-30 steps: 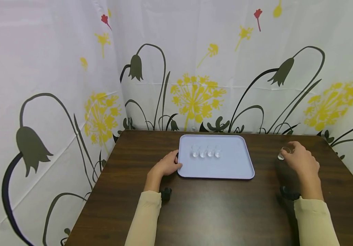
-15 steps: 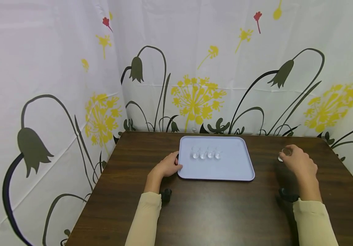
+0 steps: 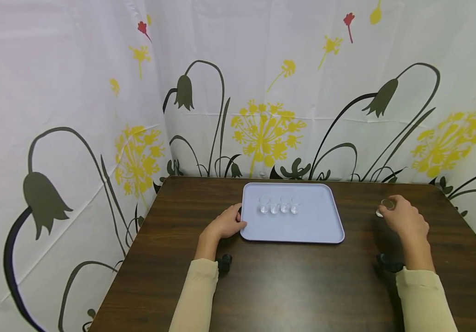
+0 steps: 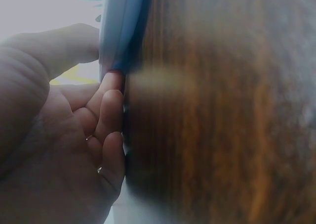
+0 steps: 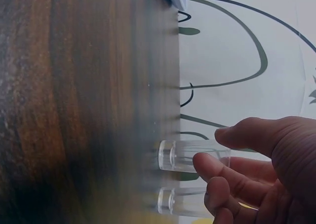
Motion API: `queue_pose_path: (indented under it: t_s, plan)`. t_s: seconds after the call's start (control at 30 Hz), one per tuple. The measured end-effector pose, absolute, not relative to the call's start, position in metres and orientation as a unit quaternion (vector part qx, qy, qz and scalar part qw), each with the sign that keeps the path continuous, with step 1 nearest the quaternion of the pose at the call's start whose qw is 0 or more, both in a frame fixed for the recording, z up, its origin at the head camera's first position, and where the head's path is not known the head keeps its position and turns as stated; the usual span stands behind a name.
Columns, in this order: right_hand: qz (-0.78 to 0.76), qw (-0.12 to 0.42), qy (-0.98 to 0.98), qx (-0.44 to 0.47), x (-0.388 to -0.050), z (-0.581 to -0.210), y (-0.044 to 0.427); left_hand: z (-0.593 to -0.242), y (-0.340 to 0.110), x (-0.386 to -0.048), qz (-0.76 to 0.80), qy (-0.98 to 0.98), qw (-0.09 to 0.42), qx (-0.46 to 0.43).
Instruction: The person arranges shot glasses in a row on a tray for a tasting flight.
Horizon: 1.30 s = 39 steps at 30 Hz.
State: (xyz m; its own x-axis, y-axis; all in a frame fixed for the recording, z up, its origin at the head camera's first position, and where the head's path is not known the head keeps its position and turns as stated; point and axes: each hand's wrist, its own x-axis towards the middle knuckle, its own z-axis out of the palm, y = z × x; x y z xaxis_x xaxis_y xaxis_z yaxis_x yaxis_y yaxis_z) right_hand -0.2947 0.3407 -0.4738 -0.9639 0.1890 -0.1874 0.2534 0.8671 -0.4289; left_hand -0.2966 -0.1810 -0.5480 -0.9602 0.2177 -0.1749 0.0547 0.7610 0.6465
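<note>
A lavender tray [image 3: 296, 230] lies on the brown table, with several clear shot glasses [image 3: 274, 206] standing in a row on it. My left hand [image 3: 224, 222] grips the tray's left rim. In the left wrist view, its thumb lies over the rim [image 4: 114, 31] and its fingers curl by the underside. Far to the right, my right hand [image 3: 405, 219] pinches a clear shot glass [image 5: 185, 154] near the rim between thumb and index finger. The glass looks upright on or just above the table; I cannot tell which. A second shot glass [image 5: 180, 201] stands close beside it, near the other fingers.
The dark wood table [image 3: 296, 286] reaches back to a white curtain [image 3: 238, 46] printed with flowers. A stretch of table lies between the tray and the right hand. Dark wrist bands [image 3: 390, 263] sit at both cuffs.
My right hand has shifted slightly left and its fingers have closed in around the shot glass. The left hand and the tray have stayed in place.
</note>
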Motion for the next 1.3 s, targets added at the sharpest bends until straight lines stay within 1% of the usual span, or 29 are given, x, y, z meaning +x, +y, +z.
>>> queue_pose_path:
  t_s: [0.17, 0.43, 0.67, 0.9, 1.07, 1.3]
  plan:
    - [-0.237, 0.07, 0.962, 0.12, -0.296, -0.475, 0.341, -0.547, -0.181, -0.295, 0.336, 0.932, 0.116, 0.079]
    - [-0.256, 0.035, 0.962, 0.092, -0.296, -0.478, 0.339, -0.55, -0.184, -0.295, 0.329, 0.933, 0.125, 0.073]
    - [-0.261, 0.013, 0.963, 0.069, -0.298, -0.477, 0.335, -0.551, -0.184, -0.295, 0.333, 0.932, 0.109, 0.09]
    - [-0.265, 0.003, 0.963, 0.057, -0.298, -0.48, 0.326, -0.552, -0.183, -0.295, 0.325, 0.934, 0.122, 0.084]
    - [-0.267, -0.027, 0.962, 0.05, -0.298, -0.48, 0.313, -0.552, -0.182, -0.295, 0.33, 0.932, 0.126, 0.078]
    - [-0.269, -0.07, 0.96, 0.023, -0.297, -0.482, 0.291, -0.556, -0.182, -0.298, 0.33, 0.933, 0.118, 0.078]
